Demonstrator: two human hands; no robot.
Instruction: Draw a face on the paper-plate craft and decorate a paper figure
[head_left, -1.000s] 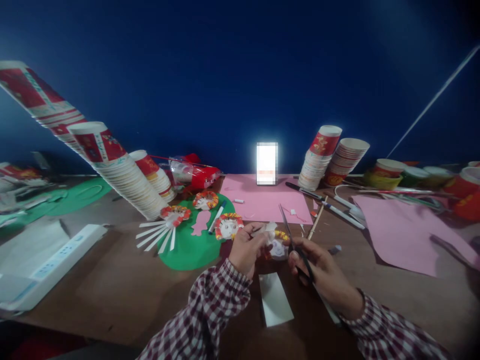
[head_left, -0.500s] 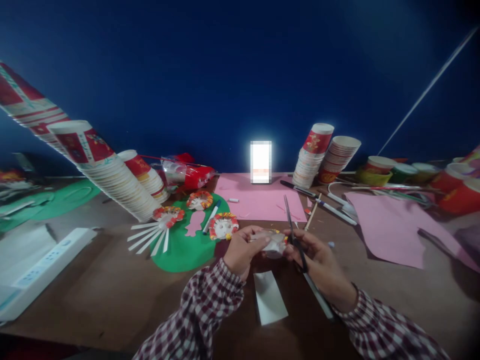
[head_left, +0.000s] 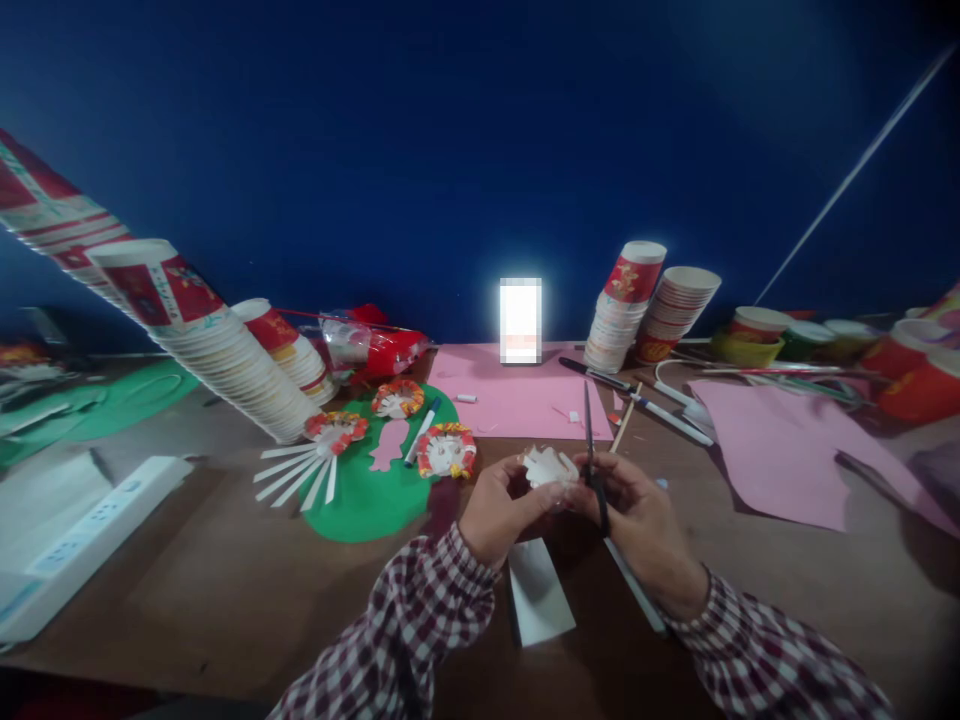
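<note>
Head view: I can't read the blurred print on the leaning cup stack (head_left: 232,350). I see the left hand (head_left: 491,515), angled inward, pinching cut white paper (head_left: 549,466) above the table (head_left: 225,600); the right hand (head_left: 651,525) grips scissors (head_left: 589,430) pointing away.

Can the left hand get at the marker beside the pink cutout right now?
Probably, after letting go: the left hand holds a white paper piece. The marker lies uncovered on green paper, though a red-and-yellow paper craft sits between them.
</note>
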